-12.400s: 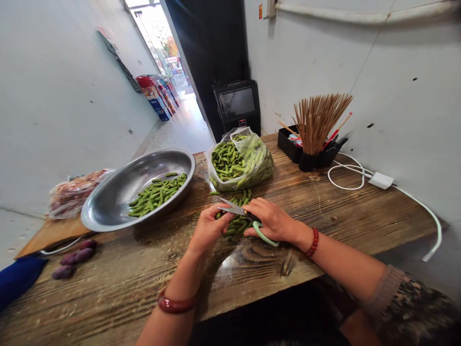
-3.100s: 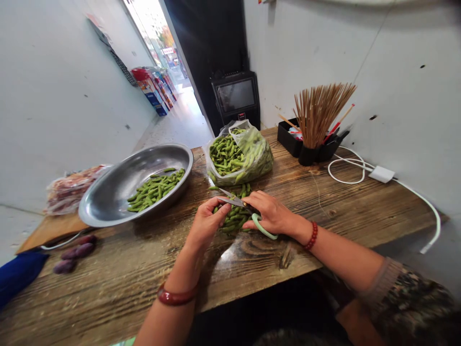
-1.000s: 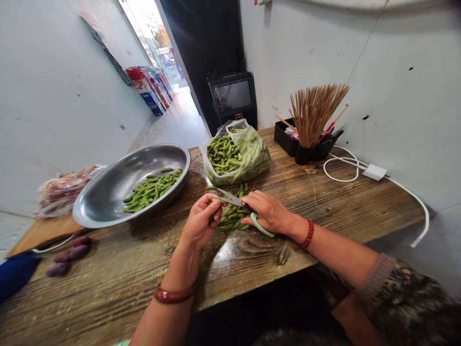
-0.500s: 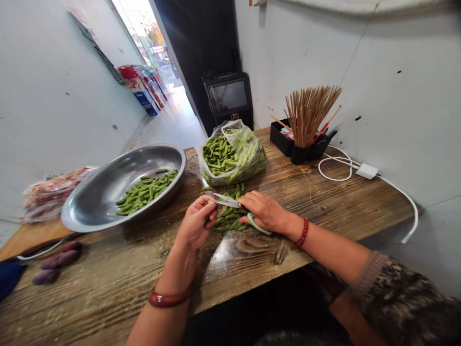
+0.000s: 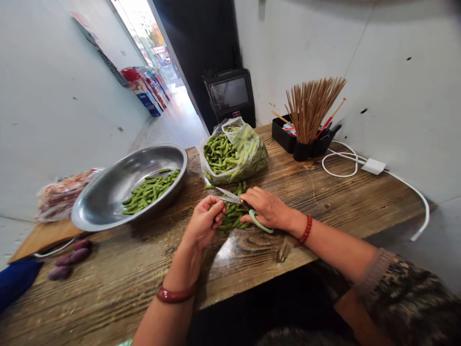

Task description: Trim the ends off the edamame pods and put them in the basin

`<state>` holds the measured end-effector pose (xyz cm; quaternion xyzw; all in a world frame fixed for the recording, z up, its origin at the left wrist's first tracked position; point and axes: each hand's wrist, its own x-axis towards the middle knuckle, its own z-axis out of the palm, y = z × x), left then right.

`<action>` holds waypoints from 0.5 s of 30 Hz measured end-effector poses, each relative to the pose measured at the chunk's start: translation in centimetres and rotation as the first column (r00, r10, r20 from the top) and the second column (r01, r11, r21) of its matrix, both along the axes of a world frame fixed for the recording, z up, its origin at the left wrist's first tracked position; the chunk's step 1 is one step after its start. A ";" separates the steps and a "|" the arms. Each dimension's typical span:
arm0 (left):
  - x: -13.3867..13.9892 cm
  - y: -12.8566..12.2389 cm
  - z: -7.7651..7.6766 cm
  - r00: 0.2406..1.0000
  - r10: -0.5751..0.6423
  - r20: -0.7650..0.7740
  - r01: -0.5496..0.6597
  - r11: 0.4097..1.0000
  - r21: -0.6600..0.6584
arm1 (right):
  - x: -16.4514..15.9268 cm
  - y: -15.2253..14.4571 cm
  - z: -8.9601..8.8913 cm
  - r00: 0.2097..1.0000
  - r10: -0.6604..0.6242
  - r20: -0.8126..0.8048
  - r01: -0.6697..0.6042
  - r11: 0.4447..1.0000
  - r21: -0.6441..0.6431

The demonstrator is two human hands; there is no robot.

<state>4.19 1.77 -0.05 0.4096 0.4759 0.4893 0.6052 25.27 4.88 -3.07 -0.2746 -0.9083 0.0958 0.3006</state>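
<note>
Scissors (image 5: 235, 198) with pale green handles are in my right hand (image 5: 267, 207), whose fingers wrap round the handles; the blades are spread apart and point left. The blade tips are at the fingertips of my left hand (image 5: 204, 222), which pinches a green edamame pod, mostly hidden by the fingers. Beneath the scissors and between my hands lies a loose pile of edamame pods (image 5: 234, 217) on the wooden table (image 5: 144, 269). Behind the pile stands a clear plastic bag (image 5: 254, 161) full of pods. To the left, a wide metal basin (image 5: 101, 199) contains more pods.
At the back right are a black holder (image 5: 283, 137) with a bundle of thin sticks (image 5: 313, 113), and a white cable (image 5: 406, 182). Several purple-red oval objects (image 5: 70, 257) lie front left, near a bagged reddish item (image 5: 63, 194) and blue cloth (image 5: 18, 283).
The view has shifted slightly, so the basin and both hands appear a little further right. The scissors stay spread at my left fingertips, and the pod in that hand shows less.
</note>
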 end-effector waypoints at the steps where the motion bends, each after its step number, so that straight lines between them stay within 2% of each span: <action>1: 0.0 0.0 0.1 1.000 0.000 0.001 0.000 1.000 0.001 | 0.0 0.0 0.0 1.000 -0.006 0.006 0.006 1.000 0.003; 8: -0.4 0.1 0.5 1.000 0.030 0.004 -0.030 1.000 0.004 | -0.2 -0.2 0.2 0.997 -0.044 0.062 0.042 0.999 0.033; 12: -0.8 0.3 0.4 0.995 0.101 0.013 -0.102 0.995 0.012 | 0.0 0.2 -0.5 0.996 -0.086 0.022 0.085 0.996 0.040; 15: -1.0 0.3 0.5 0.981 0.171 0.094 -0.173 0.985 0.012 | 0.2 0.6 -1.1 0.991 -0.127 -0.027 0.129 0.991 0.049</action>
